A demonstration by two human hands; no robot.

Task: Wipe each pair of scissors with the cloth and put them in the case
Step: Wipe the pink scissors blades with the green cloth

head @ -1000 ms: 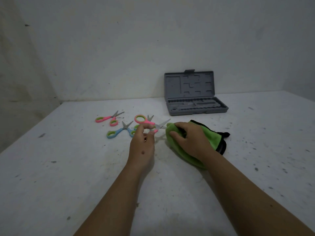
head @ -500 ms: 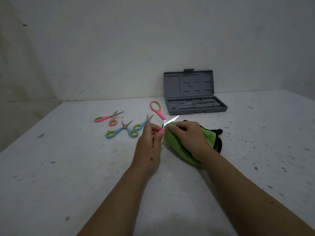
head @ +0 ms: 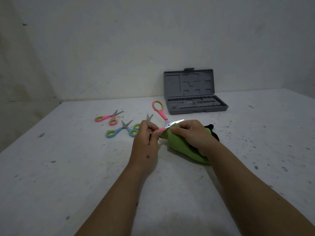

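Between both hands: pink scissors (head: 162, 116) | left fingers (head: 152, 127) pinch handle | right fingers (head: 177, 129) grip cloth (head: 179, 142)

Dim, flat light, soft shadows, glare on one blade, wide-angle bowing.

Single view only, from a camera worn on the person's head, so no second view exists to overlap with it. It faces forward and downward across a white speckled table (head: 68, 176) toward the wall (head: 119, 48) behind it, where a corner shows at far left. The lens is wide: both forearms enter from the bottom edge and run up to mid-frame. The left hand (head: 144, 143) and right hand (head: 192, 135) sit near centre, close to the camera. The grey case (head: 192, 97) stands farther off, near the wall and right of centre. Loose scissors (head: 119, 131) lie left of centre, at middle depth.
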